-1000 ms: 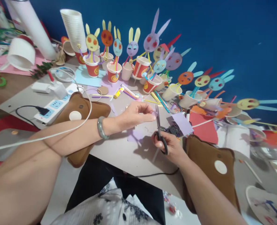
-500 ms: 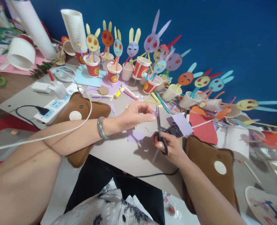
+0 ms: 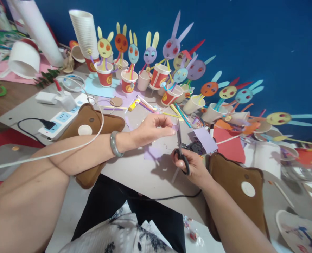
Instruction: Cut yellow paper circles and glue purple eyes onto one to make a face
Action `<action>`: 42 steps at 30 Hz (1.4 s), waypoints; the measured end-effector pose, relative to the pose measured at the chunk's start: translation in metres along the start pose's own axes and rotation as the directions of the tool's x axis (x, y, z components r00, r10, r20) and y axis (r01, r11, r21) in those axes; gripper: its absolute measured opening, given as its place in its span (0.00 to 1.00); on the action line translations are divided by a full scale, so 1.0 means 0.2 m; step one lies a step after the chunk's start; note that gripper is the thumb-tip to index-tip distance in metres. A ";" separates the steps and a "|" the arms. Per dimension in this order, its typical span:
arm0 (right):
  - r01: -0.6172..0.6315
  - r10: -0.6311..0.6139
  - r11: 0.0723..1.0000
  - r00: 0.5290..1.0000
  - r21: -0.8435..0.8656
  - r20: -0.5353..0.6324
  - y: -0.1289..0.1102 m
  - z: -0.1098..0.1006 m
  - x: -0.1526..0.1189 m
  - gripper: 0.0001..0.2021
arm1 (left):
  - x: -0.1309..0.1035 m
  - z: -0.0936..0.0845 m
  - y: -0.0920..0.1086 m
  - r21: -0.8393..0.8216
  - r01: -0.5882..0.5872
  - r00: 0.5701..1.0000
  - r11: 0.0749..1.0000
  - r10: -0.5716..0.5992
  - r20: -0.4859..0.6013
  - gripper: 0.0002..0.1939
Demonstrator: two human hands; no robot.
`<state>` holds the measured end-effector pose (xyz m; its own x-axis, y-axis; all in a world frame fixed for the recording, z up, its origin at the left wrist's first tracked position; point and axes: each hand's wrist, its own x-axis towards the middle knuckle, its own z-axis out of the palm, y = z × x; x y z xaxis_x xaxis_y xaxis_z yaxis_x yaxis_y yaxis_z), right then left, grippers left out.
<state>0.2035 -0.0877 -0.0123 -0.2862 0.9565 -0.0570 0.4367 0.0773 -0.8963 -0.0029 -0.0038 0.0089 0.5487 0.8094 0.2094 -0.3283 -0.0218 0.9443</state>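
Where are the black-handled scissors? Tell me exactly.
In the head view, the black-handled scissors are in the right hand, just right of the picture's centre, beside the small purple paper piece pinched in the left hand.

A craft corner, its table (image 3: pixel 145 179) set before a deep blue wall (image 3: pixel 256 42): paper rabbits (image 3: pixel 171 48) stand in a row of paper cups (image 3: pixel 104 78) along the far side, beside a tall cup stack (image 3: pixel 83 33) at far left. Red paper (image 3: pixel 231 144), lilac paper (image 3: pixel 205 139) and scissors (image 3: pixel 179 138) mark it as handicraft space. Whether it is a home, classroom or studio cannot be told.
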 end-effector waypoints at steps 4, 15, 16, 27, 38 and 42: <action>0.011 -0.011 1.000 1.000 -0.008 -0.001 0.00 0.00 0.00 0.33 | 0.00 0.00 0.00 -0.002 0.015 1.000 1.000 -0.015 -0.004 0.13; 0.006 -0.006 1.000 1.000 -0.022 0.001 0.00 0.00 -0.01 0.33 | 0.00 0.00 0.00 -0.016 0.004 1.000 1.000 -0.005 -0.025 0.14; 0.007 -0.007 1.000 1.000 -0.023 0.001 0.00 0.00 -0.01 0.33 | 0.00 0.00 0.00 -0.020 0.003 1.000 1.000 -0.003 -0.029 0.13; 0.021 -0.021 1.000 1.000 -0.005 -0.005 0.03 0.00 -0.01 0.32 | 0.01 0.01 0.01 0.052 -0.054 0.997 0.997 0.057 -0.060 0.18; 0.007 -0.007 1.000 1.000 -0.010 0.000 -0.02 0.00 0.00 0.32 | -0.01 0.00 -0.02 0.051 -0.009 1.000 0.999 0.010 -0.011 0.16; 0.014 -0.014 1.000 1.000 -0.010 -0.001 -0.02 0.01 0.00 0.32 | -0.01 0.00 -0.02 0.059 0.002 1.000 0.998 -0.002 0.004 0.14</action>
<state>0.2010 -0.0887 -0.0096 -0.2910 0.9557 -0.0440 0.4415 0.0934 -0.8924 -0.0033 -0.0045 0.0050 0.5524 0.8071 0.2084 -0.2816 -0.0546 0.9580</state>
